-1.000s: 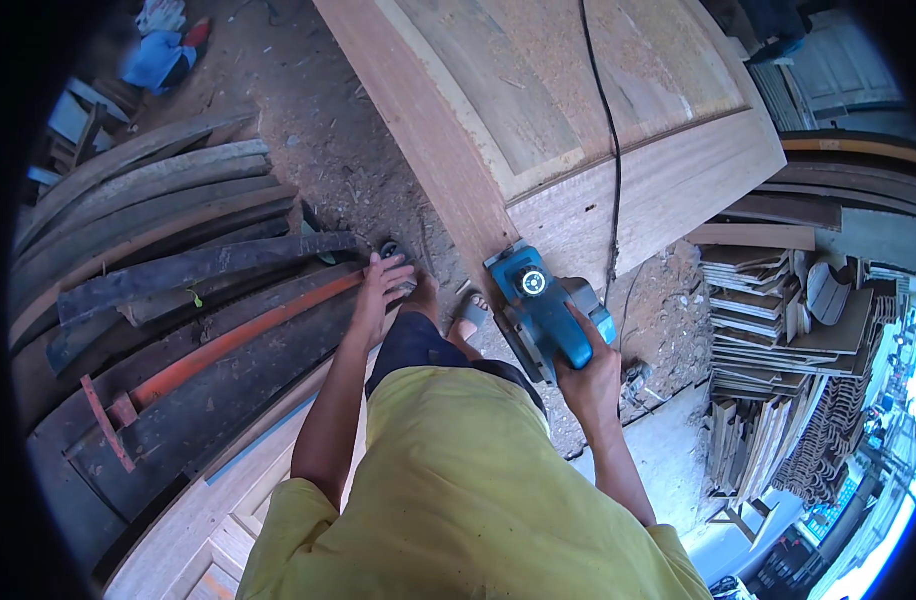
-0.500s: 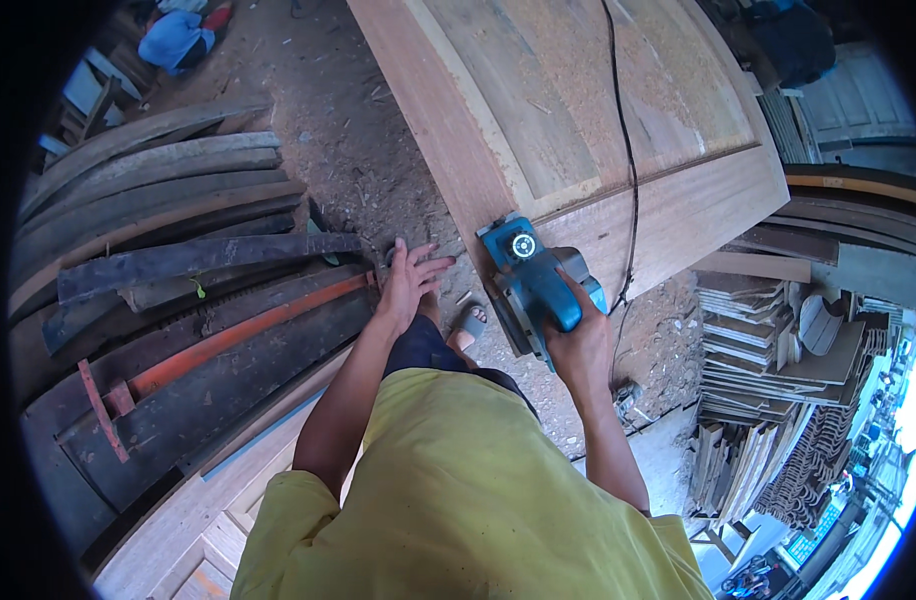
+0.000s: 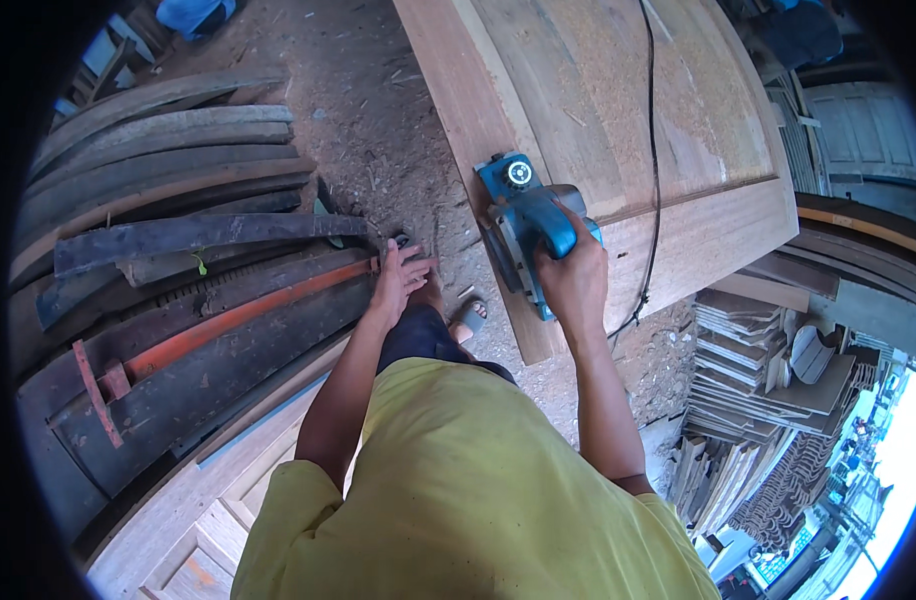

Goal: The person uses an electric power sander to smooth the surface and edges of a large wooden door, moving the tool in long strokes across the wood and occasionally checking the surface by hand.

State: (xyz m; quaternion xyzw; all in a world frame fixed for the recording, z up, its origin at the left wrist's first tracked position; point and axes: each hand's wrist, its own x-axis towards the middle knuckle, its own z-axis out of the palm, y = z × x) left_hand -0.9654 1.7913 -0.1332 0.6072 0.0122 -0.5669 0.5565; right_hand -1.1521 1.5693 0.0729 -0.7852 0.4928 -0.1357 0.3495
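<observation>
My right hand grips the rear handle of a teal electric planer with a round dial on its front end. The planer lies along the left edge of a panelled wooden door, near its closest corner. A black power cord runs across the door and down past its near edge. Shavings and dust are scattered over the panels. My left hand hangs in the air left of the door, fingers spread, holding nothing. What lies under the planer's sole is hidden.
Curved timber beams are stacked on the left, beside an orange metal bar clamp. Thin boards are piled at the right. Behind me at lower left lies another panelled door. A person in blue is at the far left.
The planer and my right hand have moved forward along the door's left edge, baring the near corner. The view has shifted a little. My left hand stays open in the air.
</observation>
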